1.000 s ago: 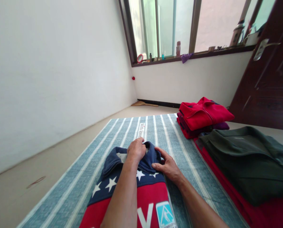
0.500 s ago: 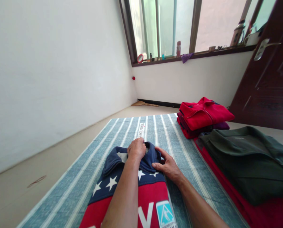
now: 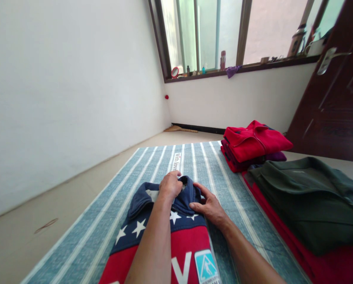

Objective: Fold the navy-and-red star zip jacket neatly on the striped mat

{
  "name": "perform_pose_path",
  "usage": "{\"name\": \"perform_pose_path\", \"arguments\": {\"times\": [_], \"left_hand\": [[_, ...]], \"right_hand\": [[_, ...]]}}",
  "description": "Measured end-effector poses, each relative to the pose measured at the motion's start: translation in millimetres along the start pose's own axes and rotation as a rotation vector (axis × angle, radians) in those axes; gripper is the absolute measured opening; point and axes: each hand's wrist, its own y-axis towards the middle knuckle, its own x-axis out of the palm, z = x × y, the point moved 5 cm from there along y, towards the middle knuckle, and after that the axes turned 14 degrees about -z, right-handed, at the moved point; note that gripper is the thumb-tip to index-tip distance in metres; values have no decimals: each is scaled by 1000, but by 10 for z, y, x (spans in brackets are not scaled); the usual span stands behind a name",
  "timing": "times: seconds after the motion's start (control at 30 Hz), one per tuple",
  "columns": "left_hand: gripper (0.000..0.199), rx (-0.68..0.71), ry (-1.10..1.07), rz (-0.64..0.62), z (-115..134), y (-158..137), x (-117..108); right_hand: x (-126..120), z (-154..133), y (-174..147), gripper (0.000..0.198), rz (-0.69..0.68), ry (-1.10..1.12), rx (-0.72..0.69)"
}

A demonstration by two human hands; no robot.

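Note:
A folded red and navy jacket (image 3: 191, 236) with white stars and a turquoise badge lies on the striped bed cover, its navy collar towards the far side. My left hand (image 3: 170, 185) reaches across the front and is closed on the collar near the neck opening; its fingertips are partly hidden. At the collar's right side rests my right hand (image 3: 210, 206), thumb and forefinger apart and touching the cloth. The other fingers of that hand are mostly hidden.
On the right lie a folded dark green garment (image 3: 309, 205) and a stack of red clothes (image 3: 256, 140). The striped bed cover (image 3: 105, 221) ends at the left above the tiled floor. Beyond are a broom (image 3: 180, 129), a cluttered window sill (image 3: 206, 75) and a dark door (image 3: 338, 102).
My left hand has shifted very slightly at the collar, its fingers loosening a little and its forearm moving a touch left. My right hand and the jacket look the same.

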Motion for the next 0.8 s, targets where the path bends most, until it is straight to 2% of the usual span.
{"name": "perform_pose_path", "arguments": {"times": [0.33, 0.6, 0.8], "left_hand": [[25, 7, 30, 16, 17, -5, -7], [30, 39, 72, 16, 81, -47, -17], [28, 8, 55, 33, 70, -48, -31]], "right_hand": [[10, -29, -5, 82, -1, 5, 14], [7, -12, 2, 81, -10, 0, 20], [1, 41, 7, 82, -12, 5, 10]]}}
